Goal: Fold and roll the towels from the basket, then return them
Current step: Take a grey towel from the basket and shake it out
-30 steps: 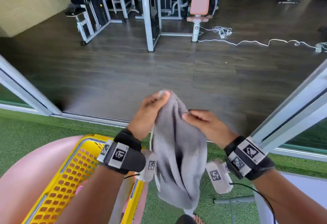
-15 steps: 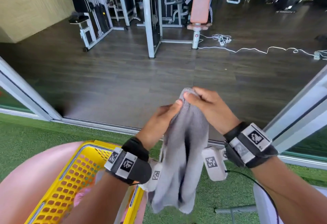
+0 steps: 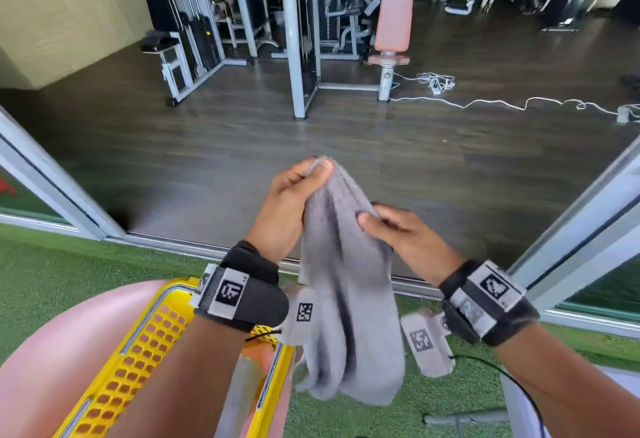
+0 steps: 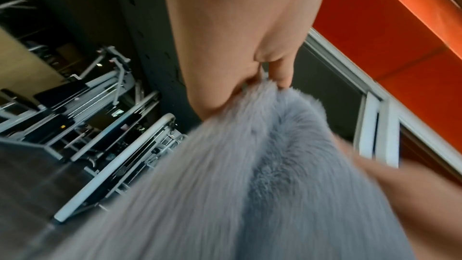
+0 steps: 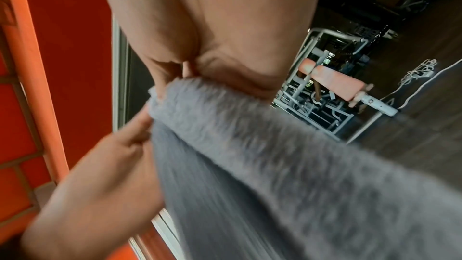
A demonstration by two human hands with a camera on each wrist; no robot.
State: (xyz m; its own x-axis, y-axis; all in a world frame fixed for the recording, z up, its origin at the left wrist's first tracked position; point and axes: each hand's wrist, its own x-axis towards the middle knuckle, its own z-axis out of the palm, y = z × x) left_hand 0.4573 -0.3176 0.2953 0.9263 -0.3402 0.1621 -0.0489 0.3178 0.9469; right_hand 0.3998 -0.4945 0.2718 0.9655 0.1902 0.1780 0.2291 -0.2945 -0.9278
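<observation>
A grey fluffy towel (image 3: pixel 346 299) hangs bunched in the air in front of me. My left hand (image 3: pixel 294 202) pinches its top corner between thumb and fingers, at the highest point. My right hand (image 3: pixel 398 233) grips the towel's upper edge a little lower and to the right. In the left wrist view the left hand (image 4: pixel 250 56) pinches the towel (image 4: pixel 250 185) close up. In the right wrist view the right hand (image 5: pixel 212 46) holds the towel's edge (image 5: pixel 250 135). The yellow perforated basket (image 3: pixel 145 351) sits at lower left, under my left forearm.
The basket rests on a pink rounded surface (image 3: pixel 52 351). Green turf (image 3: pixel 69 275) lies below, a door track and dark wooden floor (image 3: pixel 242 160) ahead. Gym machines (image 3: pixel 304 22), a pink bench (image 3: pixel 394 5) and a white cable (image 3: pixel 485 102) stand further back. A grey frame (image 3: pixel 467 418) is at lower right.
My left hand has risen to take the towel's top corner, and my right hand has let go of the top and slid down to the right along the edge.
</observation>
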